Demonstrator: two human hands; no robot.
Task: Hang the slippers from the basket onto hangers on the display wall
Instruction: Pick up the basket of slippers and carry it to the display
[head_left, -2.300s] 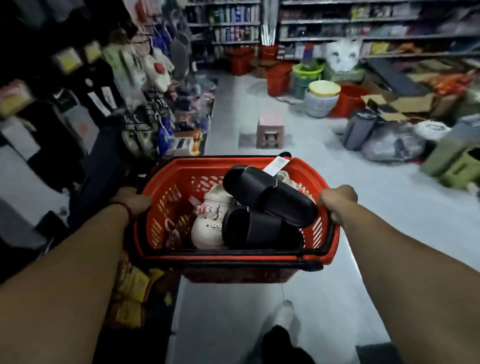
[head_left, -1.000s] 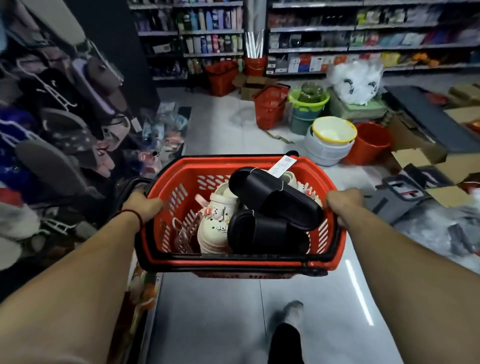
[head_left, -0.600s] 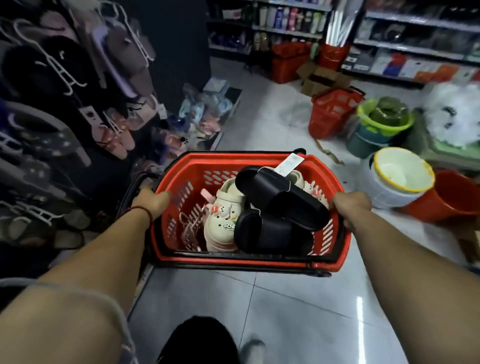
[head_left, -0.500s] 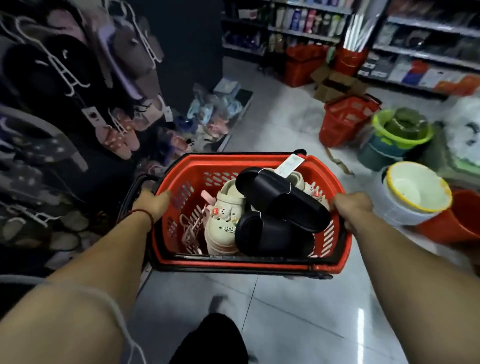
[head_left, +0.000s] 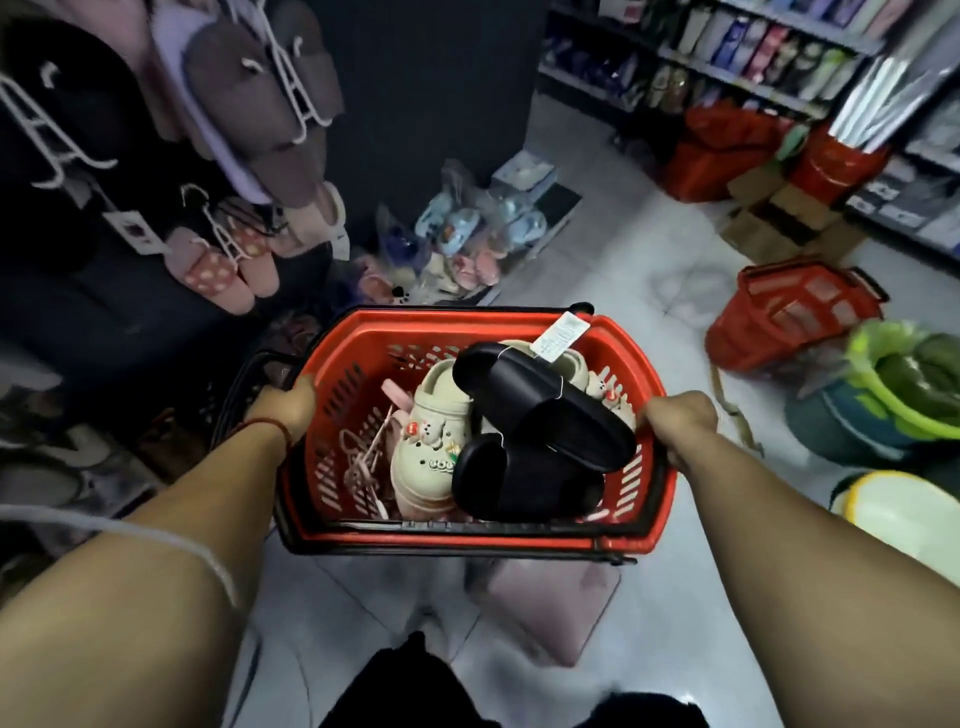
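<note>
My left hand (head_left: 288, 408): it grips the left rim of the red basket (head_left: 467, 323), fingers curled inside and out of sight.
My right hand (head_left: 678, 423): it is closed over the right rim; my knuckles hide the fingertips.
Slippers: all in the basket. Two black slides (head_left: 540, 410) lie stacked across a cream clog (head_left: 431, 447), and a second cream clog is mostly buried under them.
Loose hangers (head_left: 363, 462): a pink tangle on the basket floor, left of the clog; I cannot count them.
Under the basket: a blurred pink stool (head_left: 550, 608), partly covered.
Display wall (head_left: 104, 322): dark, to my left, with brown and pink slippers on white hangers (head_left: 298, 98); the upper rows are cut off.
Floor (head_left: 597, 249): pale glossy tiles, with bagged slippers (head_left: 467, 244) heaped at the wall's foot.
Room: a second red basket (head_left: 795, 312) and a green tub (head_left: 904, 384) stand to my right, and stocked shelves (head_left: 753, 47) run behind, blurred.
Writing: the white tag (head_left: 562, 336) on the top slide carries print too small to read; the lettering on the clog is unclear.
</note>
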